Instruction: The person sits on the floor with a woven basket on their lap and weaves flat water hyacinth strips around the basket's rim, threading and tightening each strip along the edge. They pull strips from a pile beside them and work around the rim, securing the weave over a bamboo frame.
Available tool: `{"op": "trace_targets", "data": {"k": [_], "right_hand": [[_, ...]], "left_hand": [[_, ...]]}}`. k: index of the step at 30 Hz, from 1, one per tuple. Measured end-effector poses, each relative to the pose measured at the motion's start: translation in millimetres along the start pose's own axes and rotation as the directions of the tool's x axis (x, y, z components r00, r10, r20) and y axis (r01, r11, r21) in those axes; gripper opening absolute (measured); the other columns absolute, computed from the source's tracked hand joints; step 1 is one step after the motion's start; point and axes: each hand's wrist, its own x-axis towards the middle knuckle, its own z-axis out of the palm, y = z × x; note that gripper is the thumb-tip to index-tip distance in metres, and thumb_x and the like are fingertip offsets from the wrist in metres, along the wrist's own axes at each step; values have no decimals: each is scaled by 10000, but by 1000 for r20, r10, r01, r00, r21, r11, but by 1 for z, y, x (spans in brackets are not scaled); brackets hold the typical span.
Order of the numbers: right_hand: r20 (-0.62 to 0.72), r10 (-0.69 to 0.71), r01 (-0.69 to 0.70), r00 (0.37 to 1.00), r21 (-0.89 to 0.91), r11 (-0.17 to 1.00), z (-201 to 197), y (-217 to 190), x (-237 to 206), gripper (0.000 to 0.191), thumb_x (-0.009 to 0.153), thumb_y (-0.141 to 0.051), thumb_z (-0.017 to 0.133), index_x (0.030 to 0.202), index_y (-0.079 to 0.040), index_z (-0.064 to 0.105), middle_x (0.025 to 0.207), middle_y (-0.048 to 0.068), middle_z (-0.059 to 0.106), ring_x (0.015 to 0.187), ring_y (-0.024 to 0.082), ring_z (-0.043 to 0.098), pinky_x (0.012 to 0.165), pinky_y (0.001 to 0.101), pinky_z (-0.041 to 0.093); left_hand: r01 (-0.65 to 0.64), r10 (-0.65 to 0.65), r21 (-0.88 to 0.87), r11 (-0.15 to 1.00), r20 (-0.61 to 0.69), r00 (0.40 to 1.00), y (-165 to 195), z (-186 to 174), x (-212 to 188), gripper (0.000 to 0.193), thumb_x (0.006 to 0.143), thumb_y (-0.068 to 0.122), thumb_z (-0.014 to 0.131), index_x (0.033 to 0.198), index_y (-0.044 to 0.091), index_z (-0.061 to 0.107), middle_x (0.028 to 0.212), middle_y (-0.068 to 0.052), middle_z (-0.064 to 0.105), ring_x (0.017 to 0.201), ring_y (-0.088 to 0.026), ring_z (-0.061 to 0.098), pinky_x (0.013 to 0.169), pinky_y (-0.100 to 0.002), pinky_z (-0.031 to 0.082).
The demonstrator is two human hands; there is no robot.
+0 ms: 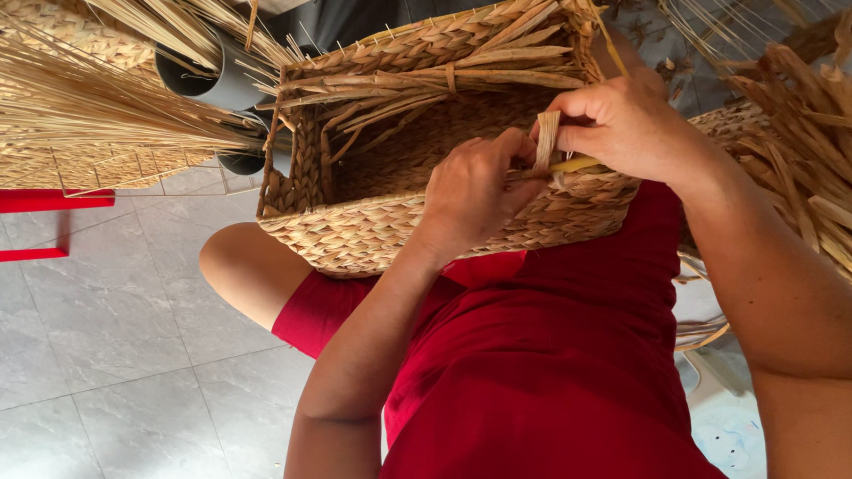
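the woven basket [391, 153] is rectangular, tan, made of braided straw, resting on the lap. the left hand [470, 189] pinches its rim; the right hand [619, 123] grips a pale flat strand [547, 140] at the rim.

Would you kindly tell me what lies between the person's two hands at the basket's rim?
In the head view, a pale fibre strand stands between left hand and right hand.

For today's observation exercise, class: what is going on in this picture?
A person in red clothes sits with a rectangular woven basket on their lap. The left hand pinches the near rim, while the right hand pulls a pale fibre strip up from that rim. Bundles of dried straw lie to the left and loose dried leaves to the right.
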Motion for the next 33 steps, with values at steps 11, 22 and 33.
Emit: {"op": "trace_targets", "data": {"k": [11, 22, 33], "right_hand": [[-292, -333, 355, 897, 26, 935, -2, -13, -56, 236, 937, -77, 796, 1141, -84, 678, 1295, 87, 674, 1219, 236, 664, 1019, 367, 579], [-497, -352, 420, 793, 27, 907, 17, -27, -73, 177, 893, -18, 801, 948, -83, 647, 1177, 27, 712, 1285, 267, 599, 1092, 434, 471], [-400, -255, 311, 880, 81, 947, 10, -22, -100, 276, 870, 56, 724, 1141, 8, 706, 1187, 247, 625, 1037, 232, 676, 895, 354, 579]], "left_hand": [[251, -241, -108, 962, 94, 966, 1, 1, 7, 234, 960, 359, 609, 997, 169, 740, 786, -53, 758, 765, -277, 747, 681, -433, 556], [286, -278, -70, 956, 102, 955, 3, 0, 8, 279, 961, 425, 600, 979, 179, 732, 815, -45, 766, 810, -276, 747, 710, -436, 556], [299, -291, -55, 953, 128, 948, 6, -2, 11, 309, 971, 455, 590, 967, 180, 732, 786, -29, 764, 781, -262, 748, 686, -426, 552]]}}
